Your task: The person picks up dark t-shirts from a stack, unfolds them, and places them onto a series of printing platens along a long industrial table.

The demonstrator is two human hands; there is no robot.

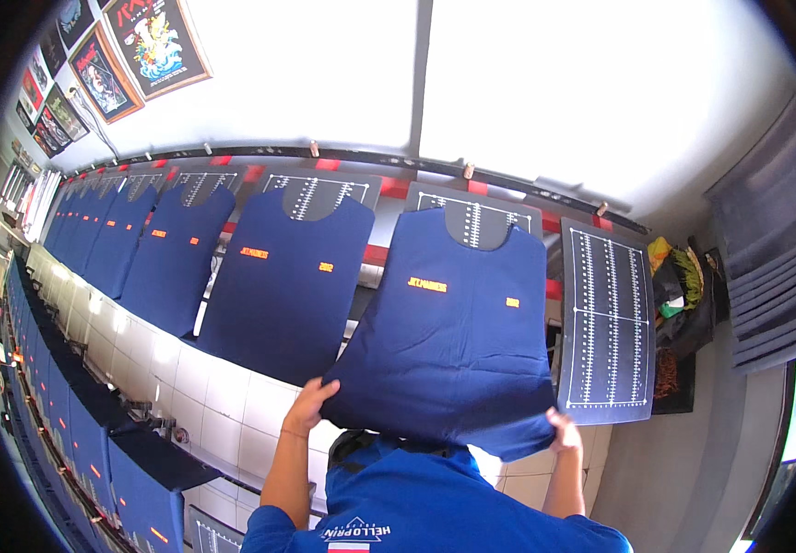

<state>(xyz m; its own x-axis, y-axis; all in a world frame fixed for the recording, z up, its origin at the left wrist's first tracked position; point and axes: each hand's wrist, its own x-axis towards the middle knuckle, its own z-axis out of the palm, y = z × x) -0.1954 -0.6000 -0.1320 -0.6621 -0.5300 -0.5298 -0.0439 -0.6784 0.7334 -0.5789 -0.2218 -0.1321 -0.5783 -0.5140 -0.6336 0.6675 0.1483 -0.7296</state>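
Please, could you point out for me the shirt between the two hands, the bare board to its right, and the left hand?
Shirt (462, 341): head view, on the cloth below the print.
Board (608, 318): head view, middle of the ruled face.
Left hand (306, 406): head view, middle of the hand.

A T-shirt printing workshop: ruled platens (598, 359) line a long rail (379, 158), most dressed in navy shirts (462, 336) with orange chest prints (427, 286); a second such row (149, 475) runs near left.
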